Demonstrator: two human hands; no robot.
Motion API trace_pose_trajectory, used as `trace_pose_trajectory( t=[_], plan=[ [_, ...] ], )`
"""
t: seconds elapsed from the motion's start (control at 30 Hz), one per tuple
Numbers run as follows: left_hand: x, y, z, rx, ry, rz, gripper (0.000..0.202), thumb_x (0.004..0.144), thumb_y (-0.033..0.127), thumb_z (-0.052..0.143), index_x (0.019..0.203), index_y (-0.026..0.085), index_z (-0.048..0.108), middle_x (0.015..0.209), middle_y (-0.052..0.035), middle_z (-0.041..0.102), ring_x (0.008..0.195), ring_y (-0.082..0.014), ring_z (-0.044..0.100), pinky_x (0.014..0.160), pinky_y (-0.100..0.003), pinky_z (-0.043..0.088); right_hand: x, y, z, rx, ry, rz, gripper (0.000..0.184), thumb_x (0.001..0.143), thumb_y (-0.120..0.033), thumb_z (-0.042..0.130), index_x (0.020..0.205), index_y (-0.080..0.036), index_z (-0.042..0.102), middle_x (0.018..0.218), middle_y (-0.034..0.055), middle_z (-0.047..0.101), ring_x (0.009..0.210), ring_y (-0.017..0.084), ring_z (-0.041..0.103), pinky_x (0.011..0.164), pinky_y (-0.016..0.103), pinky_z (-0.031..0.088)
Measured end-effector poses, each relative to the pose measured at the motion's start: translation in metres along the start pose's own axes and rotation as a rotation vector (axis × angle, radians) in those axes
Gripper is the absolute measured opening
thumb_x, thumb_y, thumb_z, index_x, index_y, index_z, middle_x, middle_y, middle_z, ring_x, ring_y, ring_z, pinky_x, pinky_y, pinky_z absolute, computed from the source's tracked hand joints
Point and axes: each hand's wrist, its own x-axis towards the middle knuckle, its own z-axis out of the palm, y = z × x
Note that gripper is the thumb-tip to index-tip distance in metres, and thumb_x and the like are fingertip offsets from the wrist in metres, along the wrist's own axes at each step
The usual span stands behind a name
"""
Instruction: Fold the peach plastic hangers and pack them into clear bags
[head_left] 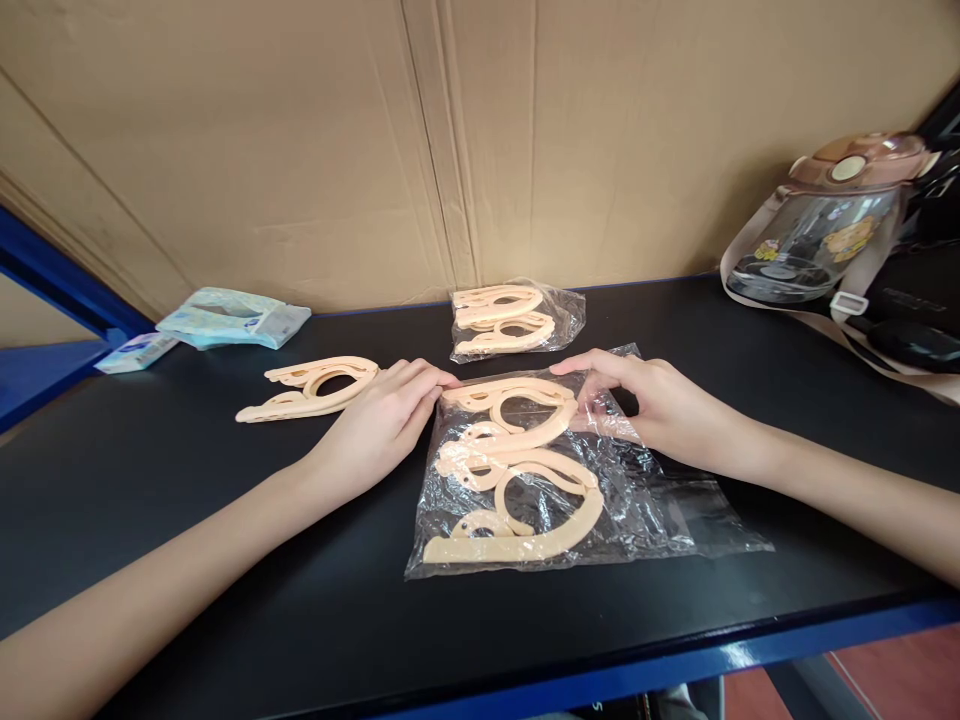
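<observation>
Clear bag [652, 505], mid-surface [262, 610] between the hands, w/ 2 tan hanger-like pcs in it: near pc [555, 541] & far pc [517, 389]. L hand [379, 420]: fingers together, touching bag's far L corner; can't tell if pinching or just pressing. R hand [667, 408]: fingers spread at far R side, some seen thru film; can't tell if inside or under, or gripping. Loose tan pc [292, 405] just L of L hand; smaller packet [568, 315] beyond bag. Best: pin L corner, ease film gently w/ R fingers; thin plastic may tear or snag.
</observation>
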Motion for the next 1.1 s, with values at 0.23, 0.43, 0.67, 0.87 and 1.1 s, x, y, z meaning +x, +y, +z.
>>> trace_pose_trajectory(
  t=[0.23, 0.43, 0.67, 0.87, 1.1],
  plan=[
    [0.002, 0.001, -0.004, -0.148, -0.018, -0.081, 0.03, 0.098, 0.041, 0.039, 0.108, 0.022, 0.06, 0.107, -0.0044, 0.064, 0.098, -0.0216, 0.057, 0.09, -0.037, 0.044, -0.002, -0.001, 0.004, -0.092, 0.042, -0.028, 0.043, 0.089, -0.043, 0.059, 0.126, -0.022, 0.053, 0.083, 0.0008, 0.07, 0.076, 0.018, 0.065, 0.075, 0.033, 0.048],
    [0.004, -0.001, -0.002, -0.209, -0.015, -0.107, 0.031, 0.096, 0.047, 0.044, 0.104, 0.023, 0.063, 0.103, -0.0032, 0.066, 0.091, -0.02, 0.059, 0.084, -0.034, 0.046, -0.002, -0.005, 0.006, -0.172, 0.043, -0.056, 0.041, 0.091, -0.042, 0.057, 0.126, -0.021, 0.052, 0.082, 0.0006, 0.07, 0.076, 0.018, 0.063, 0.081, 0.033, 0.046],
    [0.005, -0.003, 0.0, -0.233, -0.011, -0.154, 0.032, 0.095, 0.048, 0.046, 0.104, 0.023, 0.064, 0.101, -0.0026, 0.066, 0.083, -0.0183, 0.059, 0.073, -0.03, 0.046, -0.002, -0.003, 0.008, -0.163, 0.053, -0.043, 0.038, 0.091, -0.042, 0.057, 0.124, -0.023, 0.052, 0.08, 0.0, 0.069, 0.076, 0.018, 0.063, 0.078, 0.033, 0.047],
    [0.002, 0.005, -0.011, -0.107, -0.005, -0.113, 0.037, 0.097, 0.048, 0.038, 0.114, 0.025, 0.06, 0.123, -0.0061, 0.055, 0.097, -0.0204, 0.059, 0.088, -0.035, 0.048, -0.004, -0.005, 0.004, -0.166, 0.039, -0.038, 0.046, 0.091, -0.042, 0.057, 0.131, -0.023, 0.047, 0.079, -0.0011, 0.069, 0.074, 0.018, 0.063, 0.078, 0.033, 0.047],
    [-0.008, -0.047, -0.074, 0.037, -0.223, -0.25, 0.078, 0.074, 0.075, 0.057, 0.138, 0.032, 0.047, 0.143, -0.0055, 0.048, 0.128, -0.0345, 0.045, 0.106, -0.053, 0.033, -0.004, -0.001, -0.012, -0.297, 0.11, -0.029, 0.042, 0.09, -0.033, 0.058, 0.13, -0.022, 0.049, 0.077, -0.0035, 0.07, 0.066, 0.016, 0.06, 0.075, 0.032, 0.045]
  ],
)
